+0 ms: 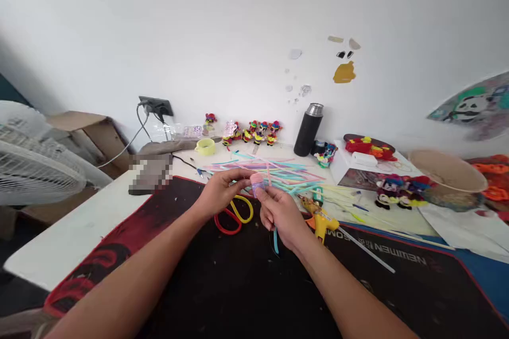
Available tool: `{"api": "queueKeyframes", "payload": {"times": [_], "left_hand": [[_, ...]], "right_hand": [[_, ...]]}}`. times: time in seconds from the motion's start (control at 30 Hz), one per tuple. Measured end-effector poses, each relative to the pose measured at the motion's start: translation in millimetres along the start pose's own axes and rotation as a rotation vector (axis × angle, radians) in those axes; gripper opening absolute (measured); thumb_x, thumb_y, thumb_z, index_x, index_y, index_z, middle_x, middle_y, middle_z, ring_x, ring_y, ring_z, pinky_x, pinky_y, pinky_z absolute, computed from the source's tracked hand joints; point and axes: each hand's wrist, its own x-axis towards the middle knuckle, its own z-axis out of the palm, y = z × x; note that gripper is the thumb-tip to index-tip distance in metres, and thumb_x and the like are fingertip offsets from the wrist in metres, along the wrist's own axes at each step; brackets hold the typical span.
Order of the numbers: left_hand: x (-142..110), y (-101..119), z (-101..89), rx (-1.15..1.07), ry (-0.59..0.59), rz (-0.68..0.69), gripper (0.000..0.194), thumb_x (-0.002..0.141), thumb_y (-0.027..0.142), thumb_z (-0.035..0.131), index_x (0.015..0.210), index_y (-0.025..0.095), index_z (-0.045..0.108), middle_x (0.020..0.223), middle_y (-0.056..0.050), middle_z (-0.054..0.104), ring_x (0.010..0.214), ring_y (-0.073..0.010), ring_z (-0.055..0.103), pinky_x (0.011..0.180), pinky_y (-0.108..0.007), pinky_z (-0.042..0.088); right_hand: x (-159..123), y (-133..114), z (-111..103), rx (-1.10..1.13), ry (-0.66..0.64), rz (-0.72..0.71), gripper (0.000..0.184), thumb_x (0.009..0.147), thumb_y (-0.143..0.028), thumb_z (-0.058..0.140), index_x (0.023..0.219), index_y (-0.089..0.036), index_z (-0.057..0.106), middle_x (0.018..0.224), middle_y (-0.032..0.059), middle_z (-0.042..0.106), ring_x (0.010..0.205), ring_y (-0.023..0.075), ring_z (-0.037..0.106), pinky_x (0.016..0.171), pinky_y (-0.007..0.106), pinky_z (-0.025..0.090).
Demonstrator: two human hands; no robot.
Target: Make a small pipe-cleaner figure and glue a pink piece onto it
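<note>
A small fuzzy tube of pink and lilac coils (pixel 257 183), seemingly wound from pipe cleaners, is held up over the dark desk mat. My right hand (pixel 284 214) grips its lower, lilac part, with the thumb across the front. From the left, my left hand (pixel 225 189) pinches at its side near the pink top. A pink stem (pixel 268 172) sticks up behind the right fingers. Below the right palm hangs a light-blue strip (pixel 275 241). Scissors with red and yellow handles (pixel 242 211) lie under the left hand, their blades hidden.
Pastel pipe cleaners (pixel 294 169) are spread behind my hands. A yellow glue gun (pixel 323 221) lies right of my right hand. Further back stand a black thermos (pixel 308 131), several small fuzzy dolls (pixel 258 133) and yellow tape (pixel 205 146). A fan (pixel 35 153) is at left, a bowl (pixel 447 169) at right.
</note>
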Motion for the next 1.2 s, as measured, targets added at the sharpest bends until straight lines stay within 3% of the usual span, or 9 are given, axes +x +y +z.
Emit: {"api": "queueKeyframes", "payload": {"times": [0.13, 0.33, 0.43, 0.9, 1.2], "left_hand": [[-0.6, -1.2, -1.8, 0.089, 0.002, 0.056, 0.027, 0.098, 0.034, 0.066, 0.116, 0.02, 0.079, 0.115, -0.008, 0.082, 0.105, -0.026, 0.077, 0.094, -0.036, 0.061], [-0.8, -1.5, -6.5, 0.419, 0.018, 0.376, 0.026, 0.103, 0.028, 0.06, 0.121, 0.018, 0.075, 0.109, -0.011, 0.082, 0.095, -0.0217, 0.078, 0.085, -0.031, 0.061], [-0.5, -1.9, -9.0, 0.515, 0.012, 0.451, 0.025, 0.105, 0.027, 0.057, 0.121, 0.017, 0.074, 0.102, -0.01, 0.082, 0.089, -0.0192, 0.078, 0.08, -0.028, 0.061], [-0.3, -6.8, -15.4, 0.635, -0.052, 0.503, 0.03, 0.107, 0.027, 0.052, 0.129, 0.018, 0.07, 0.097, -0.01, 0.081, 0.083, -0.0198, 0.076, 0.074, -0.03, 0.061], [-0.5, -4.3, -14.4, 0.7, -0.032, 0.54, 0.027, 0.107, 0.025, 0.052, 0.124, 0.017, 0.071, 0.095, -0.01, 0.081, 0.083, -0.0205, 0.077, 0.074, -0.031, 0.062]], "right_hand": [[-0.9, 0.5, -0.7, 0.007, 0.003, 0.0, 0.049, 0.078, -0.065, 0.08, 0.082, -0.02, 0.061, 0.038, -0.0139, 0.036, 0.03, 0.006, 0.038, 0.035, 0.019, 0.023], [-0.2, 1.6, -1.1, -0.008, 0.003, -0.008, 0.05, 0.079, -0.065, 0.079, 0.075, -0.021, 0.057, 0.039, -0.0125, 0.037, 0.031, 0.0072, 0.04, 0.034, 0.02, 0.023], [-0.4, 1.9, -1.5, -0.015, 0.005, -0.004, 0.05, 0.079, -0.065, 0.079, 0.074, -0.021, 0.056, 0.039, -0.0125, 0.037, 0.031, 0.0073, 0.04, 0.034, 0.02, 0.023], [-0.7, 4.0, -2.5, -0.043, -0.028, 0.009, 0.047, 0.082, -0.064, 0.077, 0.076, -0.021, 0.058, 0.041, -0.0122, 0.037, 0.032, 0.0077, 0.04, 0.035, 0.021, 0.024], [-1.7, 4.3, -2.0, -0.058, -0.025, 0.005, 0.046, 0.083, -0.063, 0.077, 0.078, -0.021, 0.059, 0.041, -0.0124, 0.037, 0.033, 0.0075, 0.039, 0.036, 0.02, 0.024]]}}
